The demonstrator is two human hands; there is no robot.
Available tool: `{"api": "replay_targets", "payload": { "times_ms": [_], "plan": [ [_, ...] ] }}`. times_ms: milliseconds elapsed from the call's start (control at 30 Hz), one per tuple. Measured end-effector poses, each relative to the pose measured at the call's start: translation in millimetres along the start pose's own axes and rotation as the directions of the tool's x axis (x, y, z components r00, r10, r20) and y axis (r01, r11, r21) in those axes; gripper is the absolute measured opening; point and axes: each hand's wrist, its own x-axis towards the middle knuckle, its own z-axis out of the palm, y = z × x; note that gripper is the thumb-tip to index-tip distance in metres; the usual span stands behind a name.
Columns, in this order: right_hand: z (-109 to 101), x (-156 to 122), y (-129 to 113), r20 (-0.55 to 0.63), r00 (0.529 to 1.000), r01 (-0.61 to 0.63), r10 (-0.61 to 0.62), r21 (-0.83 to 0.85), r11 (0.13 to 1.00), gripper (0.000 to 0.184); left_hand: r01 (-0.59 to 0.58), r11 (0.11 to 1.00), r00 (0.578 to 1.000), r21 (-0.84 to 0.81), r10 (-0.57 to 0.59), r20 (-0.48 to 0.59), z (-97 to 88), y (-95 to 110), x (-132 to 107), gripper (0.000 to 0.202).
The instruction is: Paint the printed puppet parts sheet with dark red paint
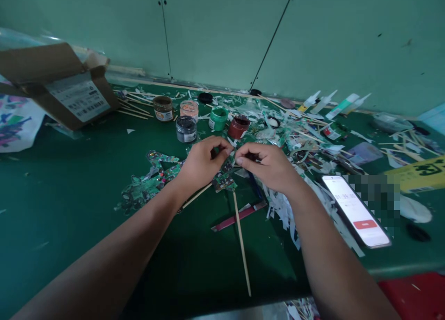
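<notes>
Green table point(69, 195): five paint jars point(186, 128), two hands point(203, 162) point(269, 164) pinching one cutout point(225, 175).

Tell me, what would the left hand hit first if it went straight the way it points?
Probably the right hand, nearly fingertip to fingertip with the left hand; both pinch the green paper cut-out.

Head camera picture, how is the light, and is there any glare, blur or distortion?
Head view: dim, even, greenish light, soft shadows on the green table; the phone screen glares white; a pixelated patch covers the spot beside it; wide-angle bending tilts the wall seams; left hand, right hand and the green paper cutout they pinch look sharp.
</notes>
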Motion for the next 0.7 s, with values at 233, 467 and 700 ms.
{"api": "replay_targets", "payload": {
  "times_ms": [233,467,700],
  "plan": [
    [2.6,1.1,1.0,-0.041,0.999,0.016,-0.015,0.015,1.000,0.017,-0.036,0.999,0.999,0.025,0.036,0.007,2.4,-1.1,-0.2,0.011],
    [4.5,2.8,-1.2,-0.069,0.997,0.036,-0.033,0.032,0.999,0.017,-0.031,0.992,0.996,-0.124,0.041,0.074,-0.1,-2.6,-1.1,0.029],
    [2.8,1.7,1.0,-0.101,0.994,0.047,-0.036,0.117,0.992,0.021,-0.168,0.977,0.963,-0.133,0.191,0.189,-18.6,2.1,2.2,0.037]
  ]
}}
